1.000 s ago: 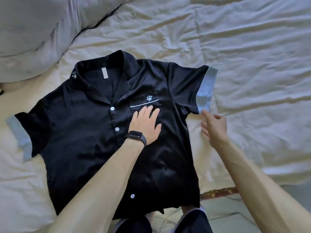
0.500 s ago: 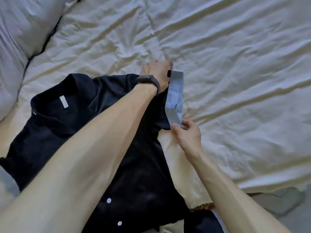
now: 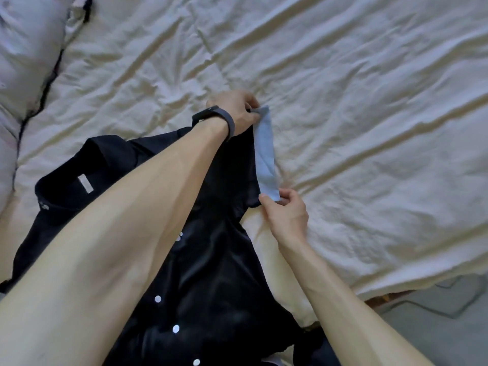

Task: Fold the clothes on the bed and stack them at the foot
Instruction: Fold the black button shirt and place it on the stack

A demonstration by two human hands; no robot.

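Note:
A black short-sleeved shirt with white buttons and pale blue sleeve cuffs lies front up on the cream bed sheet. My left hand, with a dark wristband, pinches the far corner of the right sleeve's blue cuff. My right hand pinches the near corner of the same cuff. The cuff is stretched between both hands, slightly raised off the sheet. My left forearm hides much of the shirt's chest and pocket.
Grey pillows lie at the upper left. The bed's edge runs along the lower right, with grey floor beyond it. Wrinkled sheet spreads to the right and above the shirt.
My left hand left the shirt's chest and reached across to the far corner of the right sleeve cuff. My right hand took the near corner. The view shifted right.

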